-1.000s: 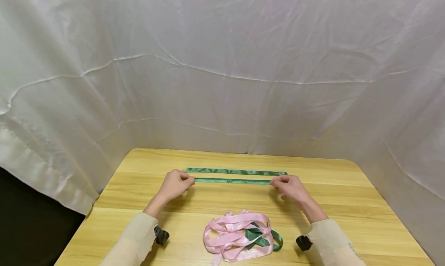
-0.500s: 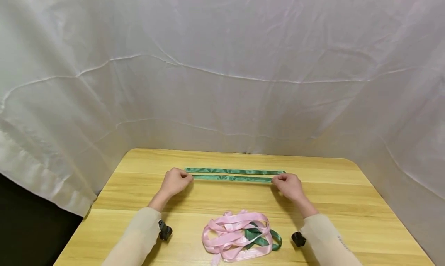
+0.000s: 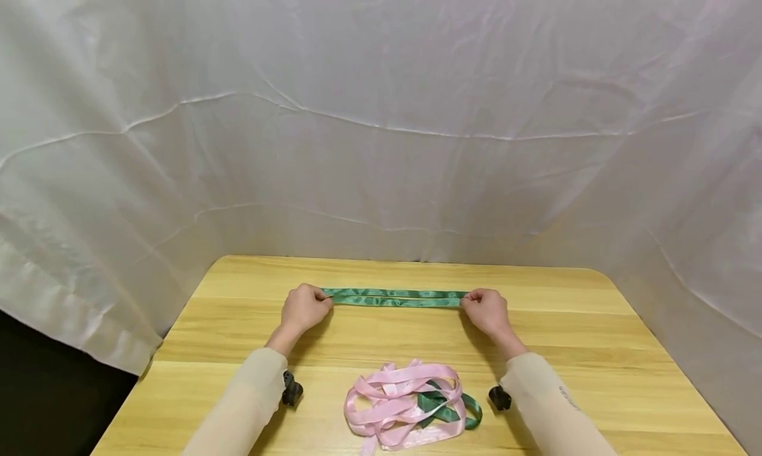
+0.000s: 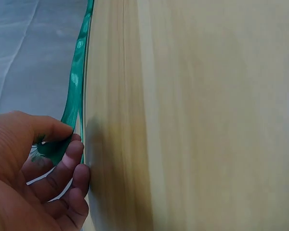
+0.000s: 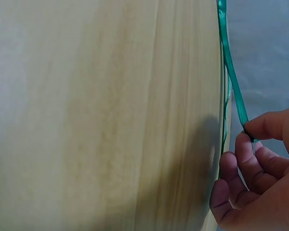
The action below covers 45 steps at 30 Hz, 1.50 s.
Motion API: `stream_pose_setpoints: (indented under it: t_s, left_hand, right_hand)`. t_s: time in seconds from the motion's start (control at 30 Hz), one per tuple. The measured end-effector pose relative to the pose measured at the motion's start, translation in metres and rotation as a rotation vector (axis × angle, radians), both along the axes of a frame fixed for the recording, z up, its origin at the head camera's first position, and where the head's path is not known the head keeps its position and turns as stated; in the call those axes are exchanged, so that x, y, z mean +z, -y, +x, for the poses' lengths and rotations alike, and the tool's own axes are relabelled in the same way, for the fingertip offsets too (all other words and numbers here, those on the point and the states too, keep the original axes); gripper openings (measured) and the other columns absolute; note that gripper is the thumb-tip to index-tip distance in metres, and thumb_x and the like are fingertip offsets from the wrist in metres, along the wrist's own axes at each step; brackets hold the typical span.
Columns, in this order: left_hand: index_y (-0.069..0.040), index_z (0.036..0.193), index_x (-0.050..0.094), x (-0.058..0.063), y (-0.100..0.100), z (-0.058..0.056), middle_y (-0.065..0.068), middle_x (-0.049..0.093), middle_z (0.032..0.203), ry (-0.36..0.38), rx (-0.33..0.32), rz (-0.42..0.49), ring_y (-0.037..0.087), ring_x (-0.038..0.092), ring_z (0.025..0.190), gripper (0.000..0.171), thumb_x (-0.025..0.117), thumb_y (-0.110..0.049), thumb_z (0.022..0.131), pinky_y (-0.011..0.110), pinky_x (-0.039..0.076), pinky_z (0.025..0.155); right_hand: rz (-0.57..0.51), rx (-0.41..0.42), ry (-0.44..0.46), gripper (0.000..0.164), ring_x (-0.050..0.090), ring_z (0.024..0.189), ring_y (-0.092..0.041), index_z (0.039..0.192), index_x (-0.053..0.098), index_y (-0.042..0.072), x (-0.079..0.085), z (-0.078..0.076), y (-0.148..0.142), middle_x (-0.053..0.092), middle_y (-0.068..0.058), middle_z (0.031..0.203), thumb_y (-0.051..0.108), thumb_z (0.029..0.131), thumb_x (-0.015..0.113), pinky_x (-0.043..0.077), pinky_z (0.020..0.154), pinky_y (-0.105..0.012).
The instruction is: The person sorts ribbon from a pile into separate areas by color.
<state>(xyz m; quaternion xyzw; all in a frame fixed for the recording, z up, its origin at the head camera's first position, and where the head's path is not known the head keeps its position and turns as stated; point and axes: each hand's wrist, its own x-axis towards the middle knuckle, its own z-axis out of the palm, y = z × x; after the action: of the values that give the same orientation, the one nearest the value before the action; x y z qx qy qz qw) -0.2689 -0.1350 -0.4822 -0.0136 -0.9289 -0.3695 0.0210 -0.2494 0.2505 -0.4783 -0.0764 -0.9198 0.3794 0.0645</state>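
Between both hands a green satin ribbon (image 3: 395,302) is stretched nearly straight from left to right. My left hand (image 3: 305,306) pinches its left end between thumb and index finger; in the left wrist view a frayed tip of the ribbon (image 4: 50,150) pokes out behind the fingers. The right end is pinched by my right hand (image 3: 488,310), whose other fingers curl loosely in the right wrist view. Just behind the held strip, a second green ribbon (image 3: 395,292) lies flat along the table, almost parallel, its two ends hidden by the hands.
Nearer the front of the wooden table (image 3: 595,350) lies a loose heap of pink ribbon (image 3: 381,413), with a dark green ribbon (image 3: 473,410) looped at its right side. A white curtain (image 3: 381,178) hangs behind the table's far edge.
Both hands have moved away from the body with the held green ribbon, closing most of the gap to the ribbon lying behind it. The pink heap stays put.
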Motion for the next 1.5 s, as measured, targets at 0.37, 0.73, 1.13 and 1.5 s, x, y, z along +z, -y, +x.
stream_pose_setpoints:
  t_s: [0.37, 0.73, 1.13, 1.5]
  left_hand:
    - [-0.013, 0.081, 0.081, -0.003, -0.001, -0.004, 0.001, 0.074, 0.077, 0.002, 0.021, -0.027, 0.014, 0.049, 0.058, 0.016, 0.070, -0.017, 0.092, 0.028, 0.034, 0.053]
    - [-0.006, 0.119, 0.077, -0.003, 0.004, -0.003, 0.015, 0.079, 0.110, -0.005, 0.040, -0.066, 0.021, 0.067, 0.074, 0.029, 0.071, -0.022, 0.095, 0.032, 0.045, 0.058]
    - [-0.004, 0.125, 0.074, -0.003, 0.004, -0.002, 0.018, 0.078, 0.111, -0.017, 0.039, -0.060, 0.019, 0.056, 0.063, 0.034, 0.071, -0.023, 0.096, 0.031, 0.037, 0.054]
    - [-0.001, 0.126, 0.072, -0.002, 0.005, 0.000, 0.004, 0.061, 0.063, -0.033, 0.054, -0.076, 0.014, 0.040, 0.051, 0.032, 0.068, -0.018, 0.099, 0.028, 0.029, 0.048]
  right_hand:
    - [0.035, -0.006, 0.001, 0.017, 0.061, 0.077, -0.024, 0.092, 0.073, -0.002, -0.005, -0.004, 0.000, 0.073, -0.016, 0.089, 0.012, 0.095, 0.064, 0.047, 0.069, -0.031]
    - [0.061, 0.006, -0.015, 0.018, 0.062, 0.079, -0.025, 0.099, 0.074, 0.000, -0.006, -0.009, -0.003, 0.072, -0.014, 0.090, 0.013, 0.093, 0.064, 0.047, 0.071, -0.032]
    - [0.131, 0.044, -0.002, 0.017, 0.052, 0.068, -0.021, 0.089, 0.064, 0.003, -0.006, -0.007, -0.002, 0.058, -0.006, 0.074, 0.017, 0.096, 0.072, 0.041, 0.067, -0.032]
    - [0.190, 0.001, -0.011, 0.015, 0.056, 0.074, -0.025, 0.088, 0.062, 0.005, -0.008, -0.005, -0.011, 0.062, -0.010, 0.081, 0.015, 0.094, 0.071, 0.042, 0.065, -0.034]
